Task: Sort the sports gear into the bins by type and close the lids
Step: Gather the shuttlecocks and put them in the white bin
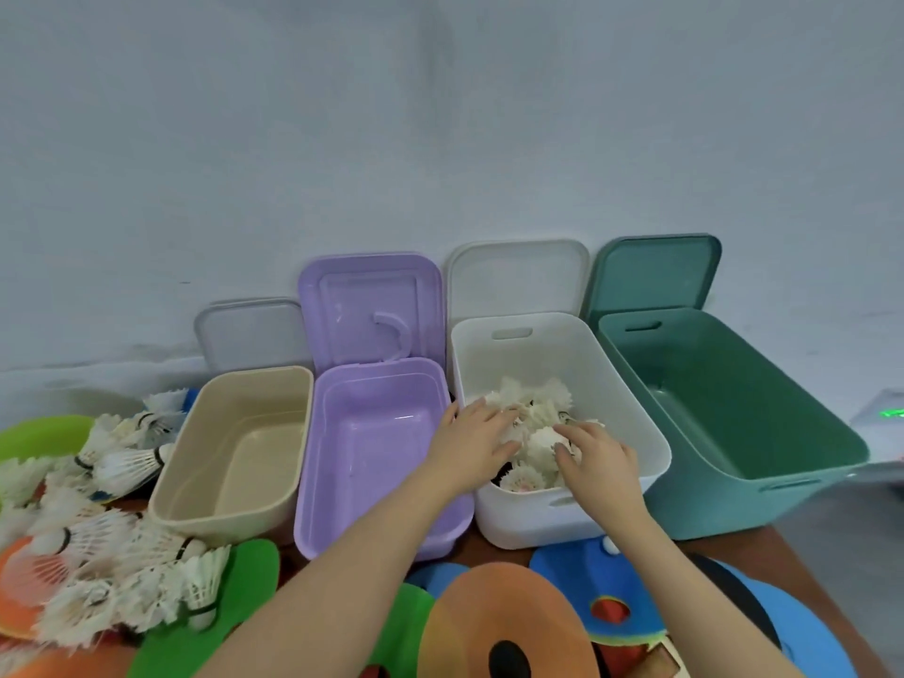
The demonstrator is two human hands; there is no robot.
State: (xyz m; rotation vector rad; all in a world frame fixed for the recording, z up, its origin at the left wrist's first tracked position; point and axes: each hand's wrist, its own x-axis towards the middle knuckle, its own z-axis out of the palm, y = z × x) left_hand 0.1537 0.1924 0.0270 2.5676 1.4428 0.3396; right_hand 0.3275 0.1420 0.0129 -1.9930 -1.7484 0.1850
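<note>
Four bins are sitting in a row against the wall, each one's long side running away from the person. From left to right they are the tan bin [230, 457], the purple bin [376, 462], the white bin [611, 384] and the green bin [734, 408]. All four lids are standing up behind the bins and leaning on the wall, so every bin is open at the top.

A bunch of white birdies [535, 418] is lying in the white bin, pointing all different ways. Both arms are reaching forward over the table and into that bin. The left hand [472, 447] is lying palm down over the bin's left edge, with its fingers straight and spread, touching the birdies. The right hand [599, 460] is coming in over the near edge, palm down, with fingers a little bent on top of the birdies; I cannot tell if it is gripping one.

More loose birdies [107, 555] are lying in a heap on the left of the table, beside the tan bin. Flat foam pieces in green [249, 579], orange [489, 623] and blue [572, 565] are lying on the near part of the table
</note>
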